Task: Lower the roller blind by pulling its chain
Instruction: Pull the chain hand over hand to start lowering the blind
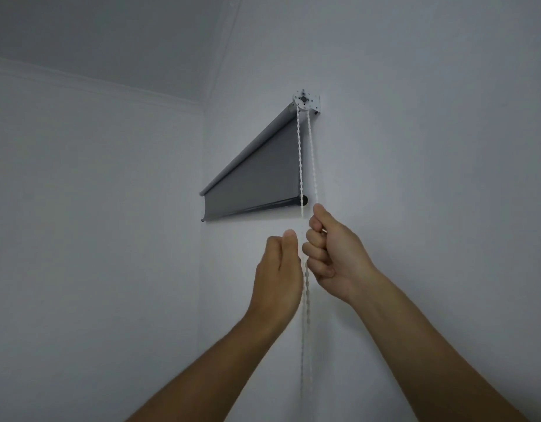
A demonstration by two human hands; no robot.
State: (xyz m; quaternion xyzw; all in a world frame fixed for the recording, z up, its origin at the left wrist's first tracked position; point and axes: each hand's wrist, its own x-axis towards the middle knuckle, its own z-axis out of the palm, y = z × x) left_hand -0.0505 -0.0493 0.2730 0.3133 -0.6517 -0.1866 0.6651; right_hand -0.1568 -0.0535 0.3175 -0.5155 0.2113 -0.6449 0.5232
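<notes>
A grey roller blind (263,178) hangs high on the wall, let down a short way, its dark bottom bar (257,207) level. A white bracket (305,100) holds its right end. From there a white bead chain (300,159) drops in two strands. My right hand (333,254) is fisted around the right strand just below the bottom bar. My left hand (279,269) is raised beside the left strand, a little lower, fingers curled with the thumb up; whether it grips the chain I cannot tell. Below the hands the chain (305,330) hangs down, blurred.
White walls meet in a corner (202,300) left of the blind. A cornice (95,86) runs under the grey ceiling. Both forearms reach up from the bottom of the view.
</notes>
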